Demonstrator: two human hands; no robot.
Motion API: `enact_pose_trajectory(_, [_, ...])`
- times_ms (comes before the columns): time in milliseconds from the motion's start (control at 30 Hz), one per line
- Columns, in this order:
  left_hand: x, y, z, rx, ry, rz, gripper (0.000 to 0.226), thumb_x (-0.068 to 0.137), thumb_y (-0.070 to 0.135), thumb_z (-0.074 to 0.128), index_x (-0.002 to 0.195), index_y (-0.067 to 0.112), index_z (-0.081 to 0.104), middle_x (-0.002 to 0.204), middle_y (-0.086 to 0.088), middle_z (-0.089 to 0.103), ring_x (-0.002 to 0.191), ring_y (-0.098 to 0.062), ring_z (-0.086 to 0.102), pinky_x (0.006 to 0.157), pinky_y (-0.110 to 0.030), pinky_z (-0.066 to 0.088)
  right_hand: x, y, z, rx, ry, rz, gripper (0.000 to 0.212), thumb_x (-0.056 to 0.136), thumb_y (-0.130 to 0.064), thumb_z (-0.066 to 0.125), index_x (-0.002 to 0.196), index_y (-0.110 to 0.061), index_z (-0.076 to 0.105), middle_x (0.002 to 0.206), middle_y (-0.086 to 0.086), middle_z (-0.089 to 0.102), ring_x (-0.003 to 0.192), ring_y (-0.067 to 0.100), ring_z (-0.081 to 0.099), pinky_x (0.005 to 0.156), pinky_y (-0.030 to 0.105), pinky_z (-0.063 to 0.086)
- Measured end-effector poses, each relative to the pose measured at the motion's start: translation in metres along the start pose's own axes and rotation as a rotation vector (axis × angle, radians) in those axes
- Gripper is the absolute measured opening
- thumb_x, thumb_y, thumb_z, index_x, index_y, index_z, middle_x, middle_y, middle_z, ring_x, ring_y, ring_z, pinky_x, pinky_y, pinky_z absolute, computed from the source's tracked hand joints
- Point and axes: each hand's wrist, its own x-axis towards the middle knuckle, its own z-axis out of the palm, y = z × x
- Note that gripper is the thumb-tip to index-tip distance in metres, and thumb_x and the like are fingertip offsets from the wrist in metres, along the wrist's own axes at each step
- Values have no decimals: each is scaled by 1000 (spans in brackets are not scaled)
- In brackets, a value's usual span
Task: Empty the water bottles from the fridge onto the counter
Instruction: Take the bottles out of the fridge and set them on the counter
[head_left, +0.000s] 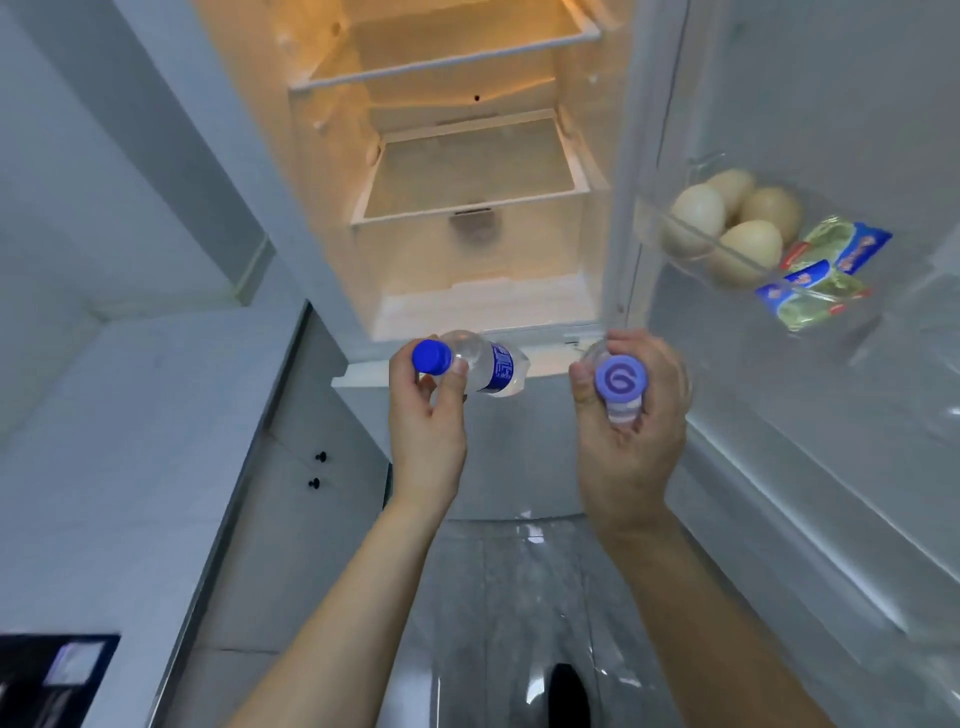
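Seen from the head camera, two bare hands are held up in front of the open fridge (467, 171), each with one bottle, so two bottles in all; the left hand (427, 415) has its fingers (457, 376) clamped round the neck of a clear water bottle (488, 366) with a bright blue cap (431, 356) and a blue label, tilted so the cap points toward the camera and the body toward the fridge; the right hand (631, 415) has its fingers wrapped tight round a second bottle (621, 395), of which mostly the pale purple cap (621, 378) with a swirl mark shows; both bottles are in the air below the fridge's lower edge, well apart from each other; inside, the fridge shows two shelves and one drawer, with nothing on them; the door rack (691, 234) on the right holds four eggs (750, 247) and two blue-and-green packets (826, 270); the pale surface (130, 441) lies to the left, with two black knobs (317, 470) on the cabinet below it.
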Motion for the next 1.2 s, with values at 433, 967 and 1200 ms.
enact_pose_trajectory(433, [-77,14,-185,161,382,6,22,87,33,62,103,46,55,105,24,63,107,-14,62,95,-51,51,-99,-94,83,294,-287,213,18,86,-28,65,102,-27,56,101,-22,56,100,24,56,92,40,45])
enact_pose_trajectory(967, [-305,55,-406,248,796,-19,21,92,26,64,112,32,58,108,12,67,105,-10,64,94,-45,53,-292,-299,82,612,-727,340,17,84,-32,65,94,-43,57,103,-18,60,108,19,57,87,16,41])
enact_pose_trajectory(1200, [-399,72,-474,315,972,-26,23,93,27,65,100,46,55,100,17,66,97,-7,64,88,-41,54,-374,-376,63,752,-892,399,21,83,-29,67,89,-46,57,94,-24,60,103,18,56,82,11,40])
